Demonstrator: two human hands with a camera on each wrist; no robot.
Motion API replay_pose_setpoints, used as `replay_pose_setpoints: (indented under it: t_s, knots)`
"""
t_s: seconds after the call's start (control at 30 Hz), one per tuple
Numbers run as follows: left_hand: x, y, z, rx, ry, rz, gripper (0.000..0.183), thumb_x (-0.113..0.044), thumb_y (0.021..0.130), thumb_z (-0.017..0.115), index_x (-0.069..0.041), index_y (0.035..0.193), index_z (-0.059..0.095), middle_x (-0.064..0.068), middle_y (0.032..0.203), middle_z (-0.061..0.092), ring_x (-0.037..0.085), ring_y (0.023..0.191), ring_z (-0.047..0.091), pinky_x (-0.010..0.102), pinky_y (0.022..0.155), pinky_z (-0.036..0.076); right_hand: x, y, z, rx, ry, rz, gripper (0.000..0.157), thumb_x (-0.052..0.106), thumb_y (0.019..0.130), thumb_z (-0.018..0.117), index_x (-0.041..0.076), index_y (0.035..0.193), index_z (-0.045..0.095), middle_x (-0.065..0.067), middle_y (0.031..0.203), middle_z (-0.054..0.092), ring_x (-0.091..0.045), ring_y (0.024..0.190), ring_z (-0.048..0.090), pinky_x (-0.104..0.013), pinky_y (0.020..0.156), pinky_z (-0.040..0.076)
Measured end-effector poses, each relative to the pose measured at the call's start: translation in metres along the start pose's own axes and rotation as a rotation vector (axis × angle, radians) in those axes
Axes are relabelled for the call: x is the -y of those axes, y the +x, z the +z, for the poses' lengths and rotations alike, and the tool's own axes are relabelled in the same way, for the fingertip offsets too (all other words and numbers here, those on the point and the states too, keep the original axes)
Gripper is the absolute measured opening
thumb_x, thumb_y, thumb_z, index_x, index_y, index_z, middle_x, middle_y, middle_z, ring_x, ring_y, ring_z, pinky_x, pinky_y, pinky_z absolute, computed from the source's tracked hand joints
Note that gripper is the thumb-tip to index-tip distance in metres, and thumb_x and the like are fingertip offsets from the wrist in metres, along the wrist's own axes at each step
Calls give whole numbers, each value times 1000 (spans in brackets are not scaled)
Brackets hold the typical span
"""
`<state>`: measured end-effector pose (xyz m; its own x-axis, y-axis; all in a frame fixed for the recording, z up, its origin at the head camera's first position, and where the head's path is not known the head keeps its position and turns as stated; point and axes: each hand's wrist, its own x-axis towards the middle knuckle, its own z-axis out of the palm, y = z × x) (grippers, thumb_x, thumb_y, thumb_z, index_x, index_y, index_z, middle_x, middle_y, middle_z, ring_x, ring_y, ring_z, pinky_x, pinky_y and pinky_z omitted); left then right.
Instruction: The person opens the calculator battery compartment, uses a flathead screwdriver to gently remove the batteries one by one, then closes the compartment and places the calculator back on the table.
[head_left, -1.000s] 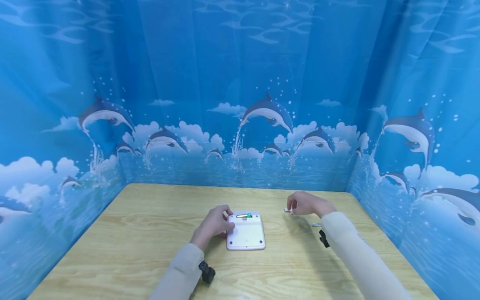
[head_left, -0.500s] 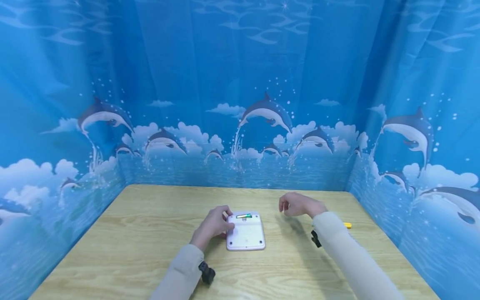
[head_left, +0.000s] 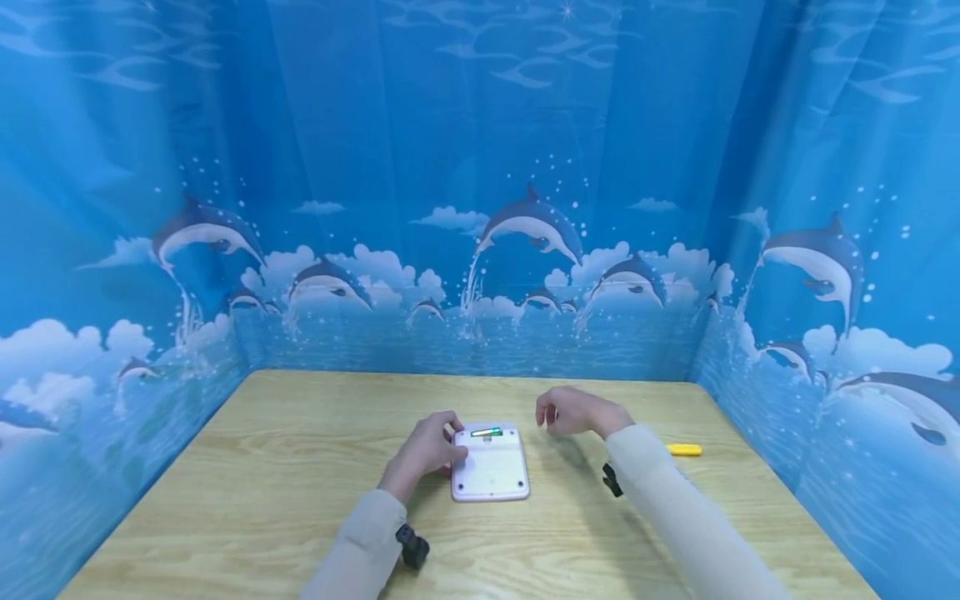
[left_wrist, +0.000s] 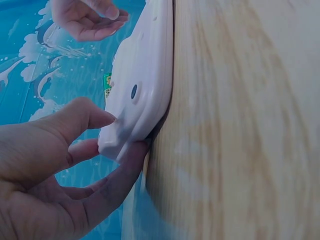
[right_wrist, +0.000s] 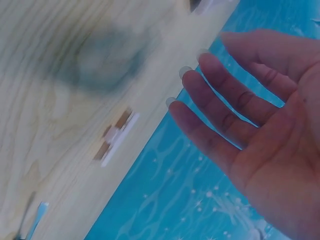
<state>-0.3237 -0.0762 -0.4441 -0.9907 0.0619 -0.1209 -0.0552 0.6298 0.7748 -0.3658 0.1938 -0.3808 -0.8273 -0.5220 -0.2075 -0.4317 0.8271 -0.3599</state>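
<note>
My left hand pinches the device; my right hand, loosely spread, has come left, bringing that within easier reach.

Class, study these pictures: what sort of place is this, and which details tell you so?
Probably a screened-off indoor workspace, perhaps for recording: blue dolphin-print sheeting encloses a wood-grain table on three sides, and small black devices show at both of the person's sleeves.
</note>
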Motion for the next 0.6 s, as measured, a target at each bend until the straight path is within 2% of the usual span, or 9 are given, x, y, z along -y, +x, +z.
replay_pose_setpoints:
  t_s: [0.6]
  knots:
    - [-1, -3, 0, -1, -8, -4, 29, -3, 82, 80, -11, 105, 63, 12, 97, 61, 24, 74, 63, 29, 55, 59, 35, 12, 8, -23, -15, -53, 15, 6, 93, 71, 11, 107, 72, -2, 98, 68, -15, 88, 61, -34, 78, 56]
